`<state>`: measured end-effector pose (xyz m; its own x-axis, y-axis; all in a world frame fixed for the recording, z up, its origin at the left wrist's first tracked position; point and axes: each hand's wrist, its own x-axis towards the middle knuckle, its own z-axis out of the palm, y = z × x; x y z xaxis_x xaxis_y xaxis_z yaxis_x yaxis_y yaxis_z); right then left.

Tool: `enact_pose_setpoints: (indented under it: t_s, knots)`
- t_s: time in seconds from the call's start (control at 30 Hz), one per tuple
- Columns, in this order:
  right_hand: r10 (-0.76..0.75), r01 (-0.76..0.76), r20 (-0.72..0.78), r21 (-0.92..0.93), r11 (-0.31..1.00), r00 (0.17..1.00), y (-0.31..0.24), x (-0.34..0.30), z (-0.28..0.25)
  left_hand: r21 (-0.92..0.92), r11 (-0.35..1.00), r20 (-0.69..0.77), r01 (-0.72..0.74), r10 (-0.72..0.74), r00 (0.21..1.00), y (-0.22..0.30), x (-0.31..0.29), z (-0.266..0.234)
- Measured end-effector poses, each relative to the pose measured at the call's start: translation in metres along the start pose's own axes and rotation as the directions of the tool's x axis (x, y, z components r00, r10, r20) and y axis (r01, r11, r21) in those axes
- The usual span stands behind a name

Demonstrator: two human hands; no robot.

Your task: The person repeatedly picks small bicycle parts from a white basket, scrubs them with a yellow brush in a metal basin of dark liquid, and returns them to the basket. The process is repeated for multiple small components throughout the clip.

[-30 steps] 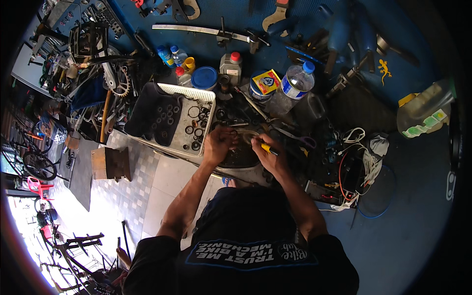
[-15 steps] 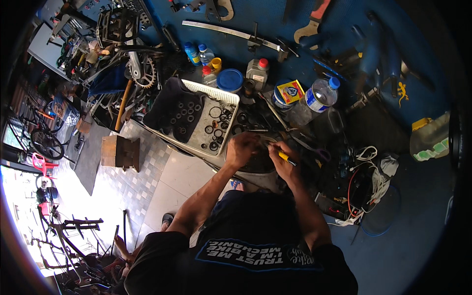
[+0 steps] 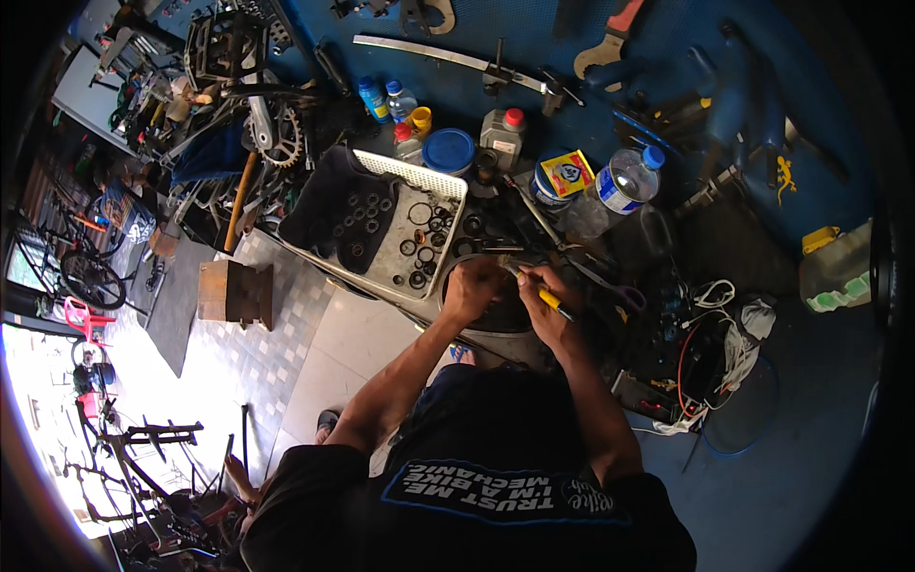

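The fingers of the right hand (image 3: pixel 550 327) are wrapped narrowly round a yellow tool (image 3: pixel 550 300) with a black end. The tool slants: its black end points right and back toward the person, while its other end runs forward and left, toward the left hand (image 3: pixel 473 292). The two hands face each other just apart, so that inner end lies between them, within near reach of the left. The left fingers are curled inward; whether they grip some small part, I cannot tell. Both hands are above a round basin (image 3: pixel 500 334), its rim dull grey, its inside dark.

Beside the left hand stands a white plastic tray (image 3: pixel 456 217) with perforated walls and a smeared, stained floor. A limp black cloth (image 3: pixel 324 212) covers its left part and carries small metal rings (image 3: pixel 371 226); dark round parts (image 3: pixel 417 280) lie on the bare side. Right of the right hand are scissors (image 3: pixel 630 298) with smooth purple loops.
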<state>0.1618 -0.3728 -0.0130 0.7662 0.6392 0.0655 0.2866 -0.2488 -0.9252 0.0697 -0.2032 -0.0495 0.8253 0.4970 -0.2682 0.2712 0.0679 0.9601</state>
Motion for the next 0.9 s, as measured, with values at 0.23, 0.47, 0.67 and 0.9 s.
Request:
enact_pose_setpoints:
  t_s: [0.23,0.47,0.67,0.9]
  knots:
    - [0.024,-0.021,0.048,-0.061,0.998,0.999,0.014,-0.007,-0.026,-0.311,0.943,0.044,0.117,-0.109,0.993,-0.016,0.002,-0.010]
    - [-0.359,0.396,0.168,-0.436,0.808,0.918,0.030,-0.017,-0.031,-0.424,0.888,0.082,0.177,-0.157,0.984,-0.019,-0.003,-0.012]
    - [-0.104,0.142,0.152,-0.269,0.952,0.983,0.039,-0.011,-0.033,-0.338,0.940,-0.032,0.055,-0.070,0.997,-0.014,-0.007,-0.008]
    - [-0.069,0.061,0.096,0.086,0.994,0.993,-0.033,0.007,-0.005,0.169,0.983,-0.076,-0.074,0.088,0.993,-0.003,-0.006,-0.004]
